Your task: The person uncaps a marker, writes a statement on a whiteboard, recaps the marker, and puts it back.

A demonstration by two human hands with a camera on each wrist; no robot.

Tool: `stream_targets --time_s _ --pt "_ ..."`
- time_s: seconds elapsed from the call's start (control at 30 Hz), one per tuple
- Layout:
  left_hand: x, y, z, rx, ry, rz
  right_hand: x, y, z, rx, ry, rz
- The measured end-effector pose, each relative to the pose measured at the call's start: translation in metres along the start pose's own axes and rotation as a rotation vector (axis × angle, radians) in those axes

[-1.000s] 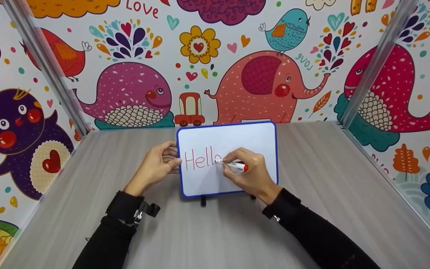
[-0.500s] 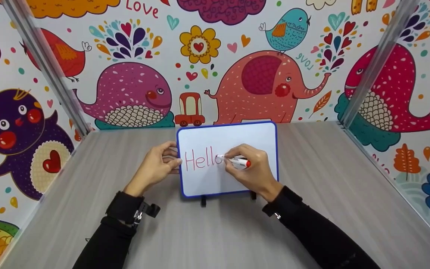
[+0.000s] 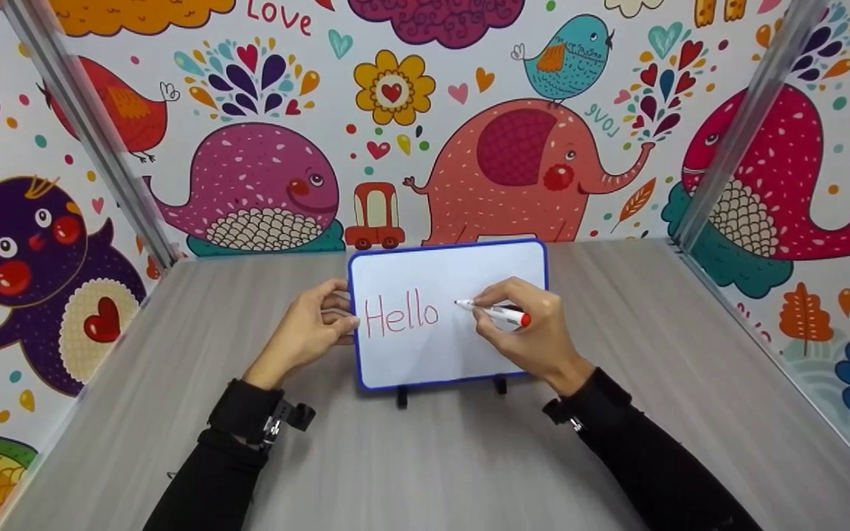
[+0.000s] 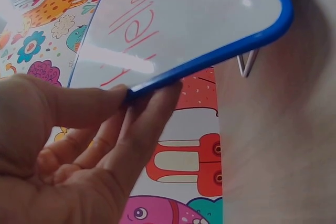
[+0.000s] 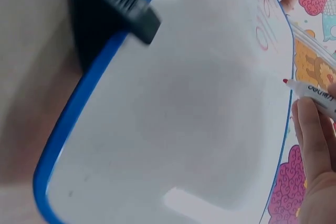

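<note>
A small whiteboard (image 3: 417, 361) with a blue frame stands leaning back on the table. "Hello" (image 3: 401, 313) is written on its left half in thin red strokes. My left hand (image 3: 312, 324) grips the board's left edge; in the left wrist view the thumb lies at the front of the blue frame (image 4: 210, 59) and fingers reach behind it. My right hand (image 3: 532, 332) pinches a white marker (image 3: 502, 313) with a red end, its tip just right of the word. In the right wrist view the marker's red tip (image 5: 285, 81) is bare; whether it touches the board I cannot tell.
Black feet (image 3: 402, 397) hold up the board's lower edge on the grey wood-grain table (image 3: 425, 472). Behind stands a wall (image 3: 462, 214) printed with cartoon animals, and metal posts (image 3: 100, 147) mark the corners. A thin wire leg (image 4: 247, 64) shows behind the board.
The right hand has moved right with the marker, away from the letters, uncovering the finished "o". The left hand and the whiteboard have stayed in place.
</note>
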State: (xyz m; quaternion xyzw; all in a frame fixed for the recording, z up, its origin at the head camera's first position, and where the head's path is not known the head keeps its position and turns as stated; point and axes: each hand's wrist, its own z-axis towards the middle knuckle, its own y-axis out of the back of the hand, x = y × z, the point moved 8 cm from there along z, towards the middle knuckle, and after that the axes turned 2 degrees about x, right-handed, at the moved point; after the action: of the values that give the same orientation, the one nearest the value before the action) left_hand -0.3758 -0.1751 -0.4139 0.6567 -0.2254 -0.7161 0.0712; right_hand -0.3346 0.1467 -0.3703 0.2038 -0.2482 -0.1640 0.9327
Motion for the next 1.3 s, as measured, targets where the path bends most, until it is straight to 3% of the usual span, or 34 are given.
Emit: stream_targets --time_s 0.37,0.6,1.3 --pt "0.001 -0.0001 -0.0004 0.015 -0.03 0.017 -0.0072 -0.0013 -0.0058 0.07 0.008 0.026" --pt "0.0004 -0.0005 -0.0011 0.013 -0.011 -0.016 -0.0071 -0.0042 -0.0062 0.079 0.01 0.024" --pt "-0.0001 -0.0008 -0.0014 0.008 -0.034 -0.011 -0.0087 -0.006 -0.0082 0.068 -0.011 0.006"
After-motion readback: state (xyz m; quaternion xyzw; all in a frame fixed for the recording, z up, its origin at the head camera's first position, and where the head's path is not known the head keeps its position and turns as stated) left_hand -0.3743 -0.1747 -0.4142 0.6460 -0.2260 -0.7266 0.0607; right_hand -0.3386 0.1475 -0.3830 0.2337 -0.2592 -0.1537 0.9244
